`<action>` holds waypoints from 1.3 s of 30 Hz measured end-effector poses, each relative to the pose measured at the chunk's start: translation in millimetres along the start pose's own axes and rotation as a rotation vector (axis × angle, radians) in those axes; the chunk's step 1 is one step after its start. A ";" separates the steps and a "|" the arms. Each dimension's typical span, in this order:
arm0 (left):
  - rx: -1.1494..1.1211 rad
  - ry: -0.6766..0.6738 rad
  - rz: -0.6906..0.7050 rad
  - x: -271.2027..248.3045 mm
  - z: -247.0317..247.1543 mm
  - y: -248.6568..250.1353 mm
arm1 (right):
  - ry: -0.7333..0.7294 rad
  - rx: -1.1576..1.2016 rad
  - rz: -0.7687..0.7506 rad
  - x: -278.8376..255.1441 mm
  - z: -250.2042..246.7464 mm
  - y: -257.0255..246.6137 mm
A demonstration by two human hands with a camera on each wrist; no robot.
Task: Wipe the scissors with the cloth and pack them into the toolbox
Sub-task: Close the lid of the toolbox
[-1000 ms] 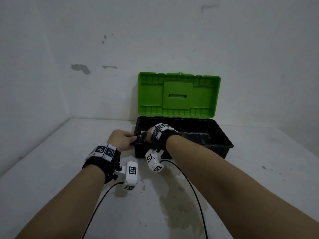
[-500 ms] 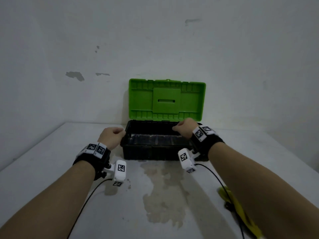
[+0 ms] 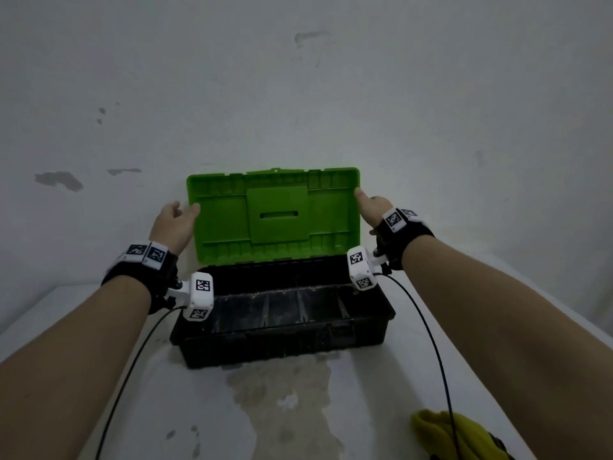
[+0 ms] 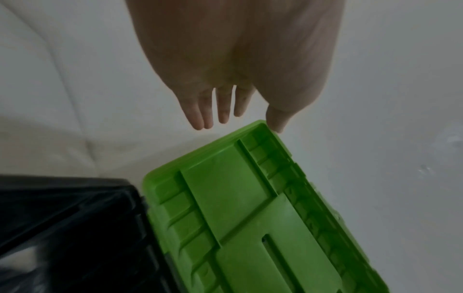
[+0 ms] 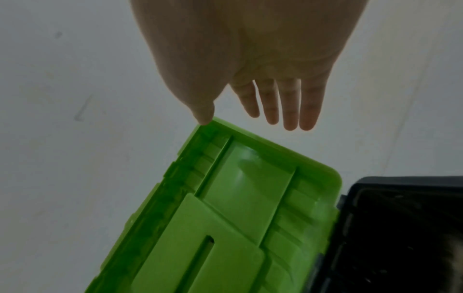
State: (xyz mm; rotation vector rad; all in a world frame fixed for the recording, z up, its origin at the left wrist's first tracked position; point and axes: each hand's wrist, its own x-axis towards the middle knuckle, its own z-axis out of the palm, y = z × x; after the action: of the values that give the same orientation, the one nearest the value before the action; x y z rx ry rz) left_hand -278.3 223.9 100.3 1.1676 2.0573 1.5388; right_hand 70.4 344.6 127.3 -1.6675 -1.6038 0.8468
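The black toolbox [image 3: 282, 343] stands on the white table with its green lid [image 3: 275, 214] upright against the wall. My left hand [image 3: 174, 220] is at the lid's upper left corner, fingers straight, thumb touching the lid [image 4: 250, 198] edge. My right hand [image 3: 371, 207] is at the upper right corner, fingers straight, thumb tip on the lid [image 5: 238, 198] corner. A yellow cloth [image 3: 464, 436] lies at the near right of the table. The box's compartments look dark; I cannot make out the scissors.
The white wall stands right behind the lid. A damp stain [image 3: 282, 403] spreads over the table in front of the box. Cables [image 3: 428, 327] run from both wrist cameras across the table, the right one over the cloth.
Both hands rose from the black box's rim to the top corners of the green lid. The view came closer to the box.
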 end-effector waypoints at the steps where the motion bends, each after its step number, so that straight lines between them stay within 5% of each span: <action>1: -0.020 0.008 -0.003 8.0 0.2 4.7 | 0.009 0.022 0.022 4.7 0.3 -5.5; 8: -0.164 -0.094 -0.013 75.1 -0.2 3.6 | -0.009 0.161 0.049 56.2 7.4 -16.2; 17: -0.357 -0.019 0.009 -15.7 -30.4 3.5 | -0.038 0.456 -0.039 -20.4 -15.1 14.9; 30: 0.053 0.026 0.085 -134.3 -51.4 -67.0 | -0.002 0.168 -0.315 -112.7 -4.6 129.5; 39: 0.180 0.061 0.012 -165.7 -40.3 -90.8 | -0.041 -0.017 -0.304 -126.6 5.2 158.0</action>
State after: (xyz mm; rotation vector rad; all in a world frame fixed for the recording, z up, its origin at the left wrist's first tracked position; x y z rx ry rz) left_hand -241.1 64.3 -1.9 1.2109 2.2728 1.4353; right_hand 151.3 214.2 -4.9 -1.3769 -1.8381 0.7160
